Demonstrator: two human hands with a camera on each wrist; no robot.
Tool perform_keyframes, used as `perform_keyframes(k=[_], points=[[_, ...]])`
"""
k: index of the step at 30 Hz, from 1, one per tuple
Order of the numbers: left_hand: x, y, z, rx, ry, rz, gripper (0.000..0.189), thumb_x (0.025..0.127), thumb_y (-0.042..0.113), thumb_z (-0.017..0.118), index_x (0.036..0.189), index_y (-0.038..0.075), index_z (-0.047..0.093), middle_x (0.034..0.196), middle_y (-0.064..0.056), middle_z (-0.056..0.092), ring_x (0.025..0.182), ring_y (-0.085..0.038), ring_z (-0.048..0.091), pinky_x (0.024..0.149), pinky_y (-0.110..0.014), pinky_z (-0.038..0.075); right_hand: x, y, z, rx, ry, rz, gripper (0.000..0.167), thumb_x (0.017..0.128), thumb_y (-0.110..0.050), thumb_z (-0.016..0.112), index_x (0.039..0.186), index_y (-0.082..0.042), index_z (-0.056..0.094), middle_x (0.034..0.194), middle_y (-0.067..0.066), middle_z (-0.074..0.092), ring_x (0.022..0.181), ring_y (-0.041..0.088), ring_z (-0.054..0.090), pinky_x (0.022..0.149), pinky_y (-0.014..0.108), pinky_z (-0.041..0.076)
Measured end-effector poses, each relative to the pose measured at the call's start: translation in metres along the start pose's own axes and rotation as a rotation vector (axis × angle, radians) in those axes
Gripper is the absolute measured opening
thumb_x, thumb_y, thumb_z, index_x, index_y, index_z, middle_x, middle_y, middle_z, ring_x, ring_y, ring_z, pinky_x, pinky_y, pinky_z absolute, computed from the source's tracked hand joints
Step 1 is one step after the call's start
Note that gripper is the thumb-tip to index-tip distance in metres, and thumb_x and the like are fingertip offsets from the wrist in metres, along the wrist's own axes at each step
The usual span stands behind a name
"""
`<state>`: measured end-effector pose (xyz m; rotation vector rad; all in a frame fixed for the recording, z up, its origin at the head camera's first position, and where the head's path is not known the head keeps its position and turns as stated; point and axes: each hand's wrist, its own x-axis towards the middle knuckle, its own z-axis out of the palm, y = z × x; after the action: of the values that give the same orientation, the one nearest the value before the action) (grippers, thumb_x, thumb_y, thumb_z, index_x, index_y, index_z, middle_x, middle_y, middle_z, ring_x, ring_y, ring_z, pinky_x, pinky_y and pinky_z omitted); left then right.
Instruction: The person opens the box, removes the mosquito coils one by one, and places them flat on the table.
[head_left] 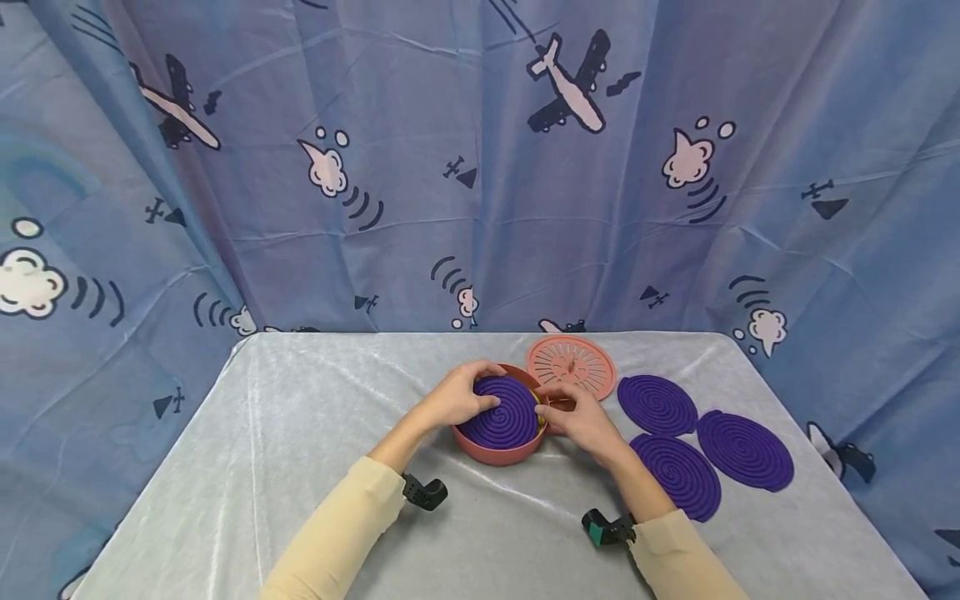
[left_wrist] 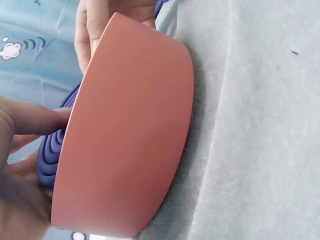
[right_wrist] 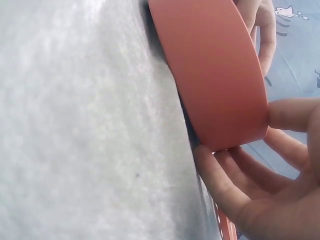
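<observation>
A purple mosquito coil lies tilted within the round coral mosquito coil holder. My left hand holds this coil at its left side, thumb over its face and fingers at its far edge. On the other side, my right hand grips the holder's wall; in the right wrist view the thumb is at the rim and the fingers lie along the outside. A bit of yellow shows inside the holder near the right fingertips; what it is cannot be made out.
Behind the right hand lies a slotted coral lid. Three more purple coils, one at the back, a near coil and a right-hand coil, lie flat on the white-covered table. A patterned blue curtain hangs behind.
</observation>
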<state>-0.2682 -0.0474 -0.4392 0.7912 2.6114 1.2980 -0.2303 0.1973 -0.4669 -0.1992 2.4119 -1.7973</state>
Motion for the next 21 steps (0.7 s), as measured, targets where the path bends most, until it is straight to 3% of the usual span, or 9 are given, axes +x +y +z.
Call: perform_keyframes(k=[8, 15, 21], points=[[-0.001, 0.001, -0.005, -0.022, 0.054, 0.008, 0.036, 0.094, 0.002, 0.066, 0.130, 0.003, 0.060, 0.125, -0.015, 0.064, 0.116, -0.028, 0.060, 0.105, -0.046, 0.046, -0.001, -0.002, -0.001, -0.024, -0.007, -0.022, 0.035, 0.096, -0.010, 0.070, 0.129, 0.001, 0.063, 0.127, 0.023, 0.061, 0.107, 0.026, 0.062, 0.082, 0.037, 0.060], [-0.008, 0.018, -0.027, -0.021, 0.079, -0.005, 0.037, 0.096, 0.002, 0.064, 0.133, 0.004, 0.058, 0.128, -0.015, 0.062, 0.118, -0.029, 0.059, 0.105, -0.047, 0.046, -0.001, -0.002, -0.001, -0.031, 0.000, -0.026, 0.036, 0.095, -0.009, 0.071, 0.128, 0.002, 0.064, 0.126, 0.022, 0.062, 0.107, 0.025, 0.062, 0.080, 0.030, 0.060], [-0.019, 0.019, -0.044, -0.041, 0.091, 0.002, 0.040, 0.096, 0.003, 0.064, 0.136, 0.002, 0.057, 0.131, -0.014, 0.062, 0.119, -0.029, 0.059, 0.105, -0.048, 0.046, -0.001, -0.004, 0.000, -0.048, 0.005, -0.021, 0.036, 0.095, -0.010, 0.071, 0.128, 0.002, 0.064, 0.126, 0.023, 0.062, 0.108, 0.027, 0.061, 0.079, 0.028, 0.059]])
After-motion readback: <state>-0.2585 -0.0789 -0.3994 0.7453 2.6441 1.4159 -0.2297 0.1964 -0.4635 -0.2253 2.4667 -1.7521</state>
